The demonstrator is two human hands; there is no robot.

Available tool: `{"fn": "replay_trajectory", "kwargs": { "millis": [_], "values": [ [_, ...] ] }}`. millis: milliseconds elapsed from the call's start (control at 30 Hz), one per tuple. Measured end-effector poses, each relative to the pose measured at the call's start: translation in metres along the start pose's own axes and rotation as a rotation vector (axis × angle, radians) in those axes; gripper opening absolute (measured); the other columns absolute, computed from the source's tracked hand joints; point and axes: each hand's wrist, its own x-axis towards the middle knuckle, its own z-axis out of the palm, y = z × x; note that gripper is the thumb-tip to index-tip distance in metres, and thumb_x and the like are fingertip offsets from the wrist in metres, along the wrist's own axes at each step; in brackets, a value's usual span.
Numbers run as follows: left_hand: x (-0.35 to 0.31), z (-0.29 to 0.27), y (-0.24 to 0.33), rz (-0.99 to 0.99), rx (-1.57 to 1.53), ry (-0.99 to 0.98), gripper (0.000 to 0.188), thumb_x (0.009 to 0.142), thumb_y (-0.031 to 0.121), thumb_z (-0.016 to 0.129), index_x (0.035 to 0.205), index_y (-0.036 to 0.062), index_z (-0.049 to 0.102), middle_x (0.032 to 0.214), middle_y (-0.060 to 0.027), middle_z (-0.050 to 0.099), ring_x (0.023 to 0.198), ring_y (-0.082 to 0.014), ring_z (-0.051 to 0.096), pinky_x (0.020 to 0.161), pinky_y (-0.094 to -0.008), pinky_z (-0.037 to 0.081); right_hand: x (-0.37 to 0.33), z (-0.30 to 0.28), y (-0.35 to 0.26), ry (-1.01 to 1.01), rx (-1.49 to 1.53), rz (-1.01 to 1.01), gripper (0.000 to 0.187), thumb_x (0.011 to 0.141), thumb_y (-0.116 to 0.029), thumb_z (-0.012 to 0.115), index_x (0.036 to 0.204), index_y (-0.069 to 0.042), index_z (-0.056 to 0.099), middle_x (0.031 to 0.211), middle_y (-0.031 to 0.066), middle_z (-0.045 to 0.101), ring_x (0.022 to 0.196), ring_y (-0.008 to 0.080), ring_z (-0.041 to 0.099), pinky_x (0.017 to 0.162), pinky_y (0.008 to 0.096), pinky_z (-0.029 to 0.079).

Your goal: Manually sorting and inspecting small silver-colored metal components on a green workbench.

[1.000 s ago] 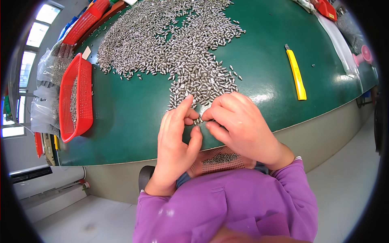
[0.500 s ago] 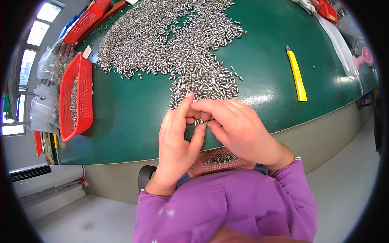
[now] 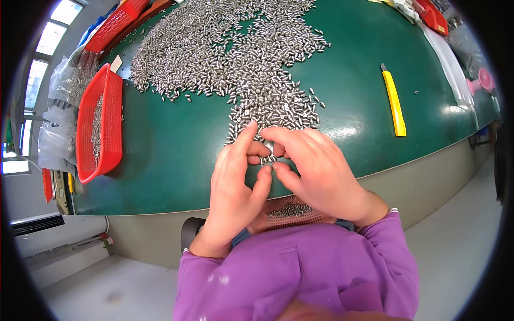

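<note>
Both of my hands curl toward each other at the near end of a heap of small pointed metal parts (image 3: 276,107) on the green table. A short row of the same metal parts (image 3: 266,159) shows between my fingertips. My left hand (image 3: 233,174) closes about this row with its thumb and bent fingers, index finger reaching up to the heap. My right hand (image 3: 321,166) arches over from the other side, its thumb and fingers apart beside the row. The undersides of the fingers are hidden.
A pink mesh basket (image 3: 251,224) with more metal parts sits on my lap, below the table edge. At left stands a red basket (image 3: 111,128) next to filled clear bags (image 3: 56,136). A yellow utility knife (image 3: 394,104) lies on the green table (image 3: 166,155) at right.
The thumb and fingers of my right hand have parted from a pinch and drawn slightly away from my left hand. More of the row of metal parts now shows.
</note>
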Motion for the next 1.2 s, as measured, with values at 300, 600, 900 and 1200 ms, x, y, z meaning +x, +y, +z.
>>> {"fn": "replay_trajectory", "kwargs": {
  "millis": [300,600,900,1200],
  "values": [
    [0.0003,-0.0011,0.0012,0.016,0.019,0.0,0.074,0.079,-0.009,0.066,0.149,0.0009,0.043,0.1,-0.0086,0.064,0.091,-0.0242,0.06,0.083,-0.0376,0.051,-0.0002,0.0009,-0.0006,0.028,-0.046,-0.009,0.05,0.08,-0.001,0.068,0.128,-0.006,0.056,0.1,0.0076,0.064,0.088,0.0272,0.06,0.079,0.0386,0.049],
    [-0.0021,0.0,-0.0042,0.027,-0.024,0.043,0.076,0.08,-0.012,0.063,0.151,-0.0019,0.038,0.099,-0.0098,0.064,0.088,-0.0232,0.06,0.08,-0.0355,0.052,0.0022,0.0026,0.0032,0.068,0.021,-0.014,0.031,0.083,-0.002,0.068,0.113,-0.005,0.063,0.096,0.0105,0.066,0.084,0.0299,0.063,0.077,0.0434,0.05],
    [-0.0029,0.0028,-0.0035,-0.028,-0.033,0.064,0.077,0.081,-0.011,0.067,0.151,-0.0018,0.036,0.093,-0.0061,0.064,0.086,-0.0205,0.061,0.08,-0.0339,0.052,0.0043,-0.0002,0.0013,0.025,-0.042,-0.077,0.014,0.08,-0.006,0.072,0.09,-0.005,0.063,0.083,0.0087,0.058,0.081,0.0296,0.059,0.073,0.0416,0.048],
    [-0.0043,0.002,-0.0083,-0.022,-0.066,0.04,0.08,0.078,-0.01,0.068,0.151,0.0014,0.038,0.09,-0.0037,0.064,0.084,-0.0191,0.061,0.078,-0.0337,0.049,0.0006,0.0009,0.001,0.032,-0.001,-0.067,0.015,0.078,-0.005,0.072,0.086,-0.005,0.06,0.084,0.0085,0.058,0.08,0.0301,0.058,0.073,0.0424,0.046]
  ]
}}
